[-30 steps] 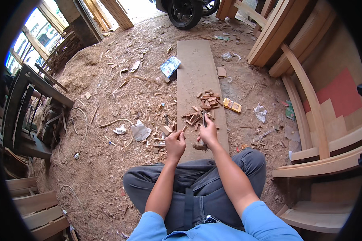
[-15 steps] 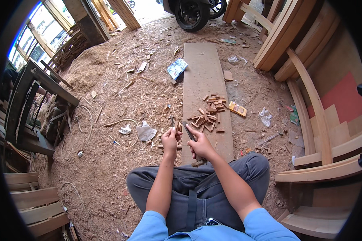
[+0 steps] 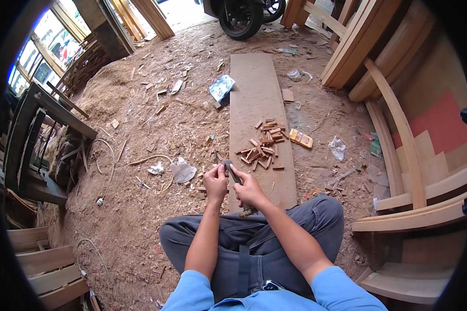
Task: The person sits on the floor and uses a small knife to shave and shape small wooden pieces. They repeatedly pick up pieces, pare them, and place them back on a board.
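Note:
My left hand (image 3: 216,182) is closed in a pinch, its fingertips together around a small wooden piece that is mostly hidden now. My right hand (image 3: 250,191) is wrapped round a knife (image 3: 233,174) with a dark, flat blade. Its blade slants up and left, and the tip meets my left fingertips. The rough, frayed butt end shows below my right fist. Just beyond both hands, a loose pile of small wooden pieces (image 3: 266,146) lies on a long wooden board (image 3: 254,88), which stretches away from my crossed legs.
A yellow packet (image 3: 301,138) sits beside the board's right edge, and a blue-white packet (image 3: 222,88) at its left. Shavings and scraps cover the floor. Timber frames (image 3: 399,124) stand right, a dark frame (image 3: 57,119) left. A motorbike wheel (image 3: 241,19) is at the far end.
The view has shifted slightly, moving the scene left. The knife's tip has come leftward onto my left fingertips, and the wooden piece that stuck up from them is now mostly covered.

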`<state>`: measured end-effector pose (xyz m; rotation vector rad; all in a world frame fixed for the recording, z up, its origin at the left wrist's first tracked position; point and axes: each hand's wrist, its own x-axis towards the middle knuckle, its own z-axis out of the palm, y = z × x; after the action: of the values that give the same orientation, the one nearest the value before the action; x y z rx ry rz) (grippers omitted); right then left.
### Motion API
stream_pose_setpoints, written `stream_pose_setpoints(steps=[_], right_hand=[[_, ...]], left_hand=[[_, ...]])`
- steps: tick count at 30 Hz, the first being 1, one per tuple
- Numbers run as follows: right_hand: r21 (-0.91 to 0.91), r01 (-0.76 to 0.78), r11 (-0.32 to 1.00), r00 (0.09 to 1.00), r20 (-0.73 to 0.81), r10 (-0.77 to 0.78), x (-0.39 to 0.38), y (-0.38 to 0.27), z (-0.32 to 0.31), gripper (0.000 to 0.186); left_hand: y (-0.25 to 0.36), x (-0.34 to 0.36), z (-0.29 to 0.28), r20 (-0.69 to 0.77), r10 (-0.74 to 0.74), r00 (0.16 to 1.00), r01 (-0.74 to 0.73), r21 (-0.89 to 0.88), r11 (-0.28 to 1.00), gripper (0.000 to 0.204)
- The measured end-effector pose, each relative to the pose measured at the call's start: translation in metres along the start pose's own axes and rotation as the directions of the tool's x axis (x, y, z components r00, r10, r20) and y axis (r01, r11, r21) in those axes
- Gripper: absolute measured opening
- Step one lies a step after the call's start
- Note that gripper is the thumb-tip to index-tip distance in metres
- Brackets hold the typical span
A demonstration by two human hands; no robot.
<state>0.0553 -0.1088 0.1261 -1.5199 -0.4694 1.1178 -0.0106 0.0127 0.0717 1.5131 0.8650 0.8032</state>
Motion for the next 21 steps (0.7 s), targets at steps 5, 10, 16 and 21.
stream_pose_setpoints(steps=[5,10,16,21], right_hand=[[0.085,0.142,0.986,0.874,-0.478,-0.085,0.017,-0.013,-0.034,0.067],[0.217,0.099,0.971,0.973,-0.227,-0.049,0.011,-0.015,-0.044,0.069],[0.026,0.044,0.999,0.998,0.052,-0.045,-0.013,-0.011,0.009,0.069],[-0.046,0.047,0.998,0.998,0.042,-0.045,-0.016,-0.020,0.004,0.069]], left_hand=[[0.005,-0.017,-0.004,0.029,-0.007,1.000,0.005,0.088,0.996,0.024],[0.005,-0.011,-0.002,0.015,-0.017,1.000,0.018,-0.109,0.994,0.029],[0.010,-0.003,-0.006,-0.101,-0.004,0.995,-0.002,-0.060,0.998,0.024],[0.009,-0.004,-0.003,-0.098,0.030,0.995,-0.034,-0.041,0.999,0.023]])
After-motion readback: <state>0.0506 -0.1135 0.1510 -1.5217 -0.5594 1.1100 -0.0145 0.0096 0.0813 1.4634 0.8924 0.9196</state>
